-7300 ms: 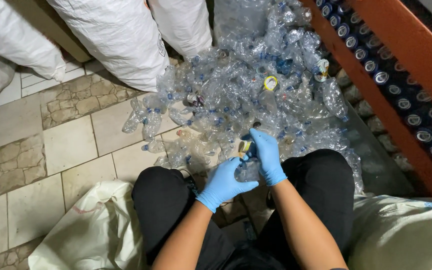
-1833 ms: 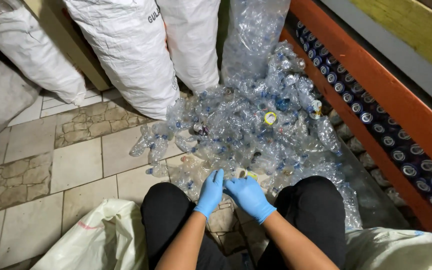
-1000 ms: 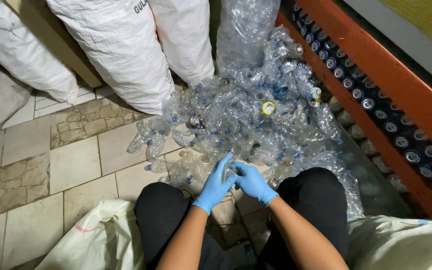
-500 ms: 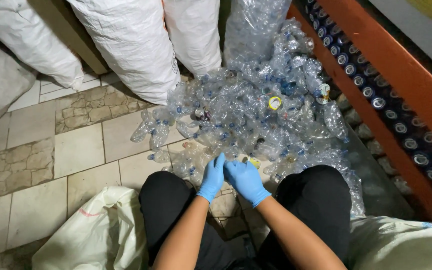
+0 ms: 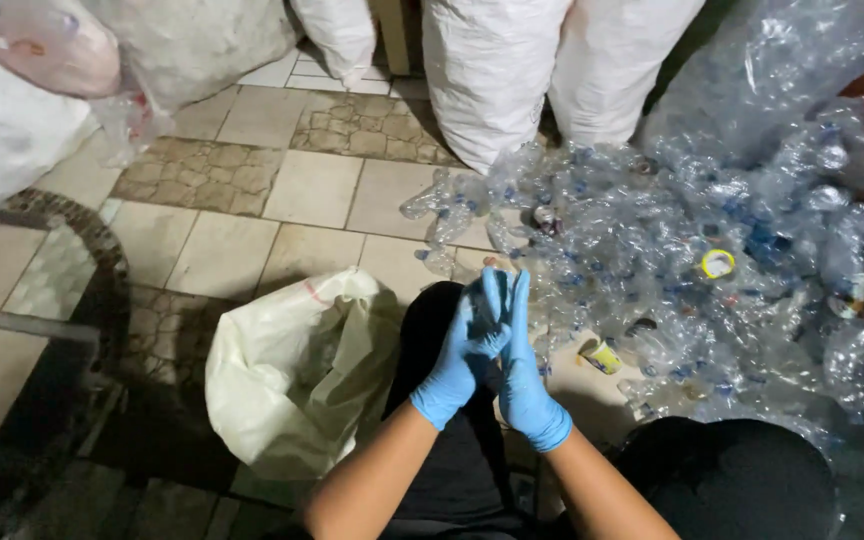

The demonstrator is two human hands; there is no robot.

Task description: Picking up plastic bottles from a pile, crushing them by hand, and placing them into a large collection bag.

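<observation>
Both of my hands wear blue gloves and are pressed palm to palm over my left knee. My left hand [image 5: 455, 362] and my right hand [image 5: 524, 372] have their fingers stretched out, pointing away from me. Whether something thin and clear is squeezed between them I cannot make out. Just to their left an open white sack [image 5: 292, 370] sits on the floor. To their right spreads a big heap of crushed clear plastic bottles [image 5: 702, 220], some with blue caps.
Full white sacks [image 5: 512, 70] stand at the back, another bulging sack [image 5: 12, 120] at far left. A clear bag of bottles [image 5: 782, 70] leans at the top right. A yellow cap [image 5: 718, 263] lies in the heap. Tiled floor [image 5: 312, 190] lies between; a dark metal frame [image 5: 42, 330] is at left.
My hands have left the edge of the bottle heap, come back over my left knee and closed flat against each other. The view has swung left towards the open sack.
</observation>
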